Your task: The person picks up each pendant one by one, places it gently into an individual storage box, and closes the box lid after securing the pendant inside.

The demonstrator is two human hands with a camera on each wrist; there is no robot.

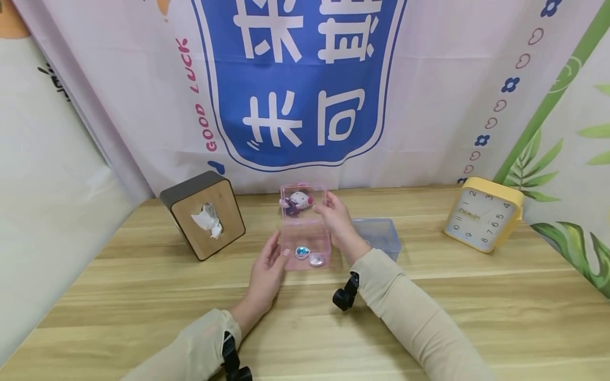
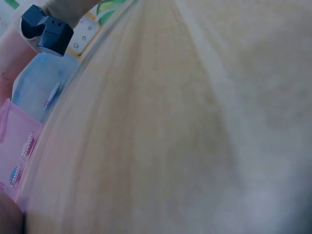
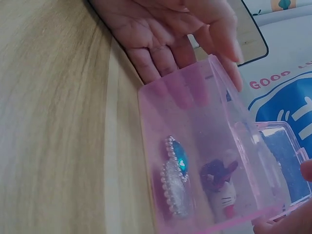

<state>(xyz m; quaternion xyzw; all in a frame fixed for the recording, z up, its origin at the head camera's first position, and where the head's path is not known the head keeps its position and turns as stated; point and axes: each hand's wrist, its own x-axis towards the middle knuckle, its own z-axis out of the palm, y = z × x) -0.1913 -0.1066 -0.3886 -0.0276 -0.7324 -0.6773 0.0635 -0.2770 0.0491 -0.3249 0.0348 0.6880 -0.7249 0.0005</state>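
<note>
A clear pink plastic box [image 1: 305,235] stands on the table with its hinged lid [image 1: 303,186] raised at the back. Inside lie a blue gem with a beaded rim [image 1: 302,252] and a clear gem with a beaded rim [image 1: 316,259]. My left hand [image 1: 268,272] rests against the box's left side, fingers fairly straight along the wall. With thumb and fingers, my right hand [image 1: 339,219] pinches the lid's right edge. A small white-headed doll [image 1: 300,200] shows through the pink plastic, apparently behind the box.
Right of the pink box, partly behind my right wrist, is a clear blue box [image 1: 381,233] with a beaded gem [image 2: 52,96] inside. A tissue box [image 1: 207,217] stands at the left, a yellow clock [image 1: 483,214] at the right. A printed cloth [image 1: 305,153] hangs along the table's back edge.
</note>
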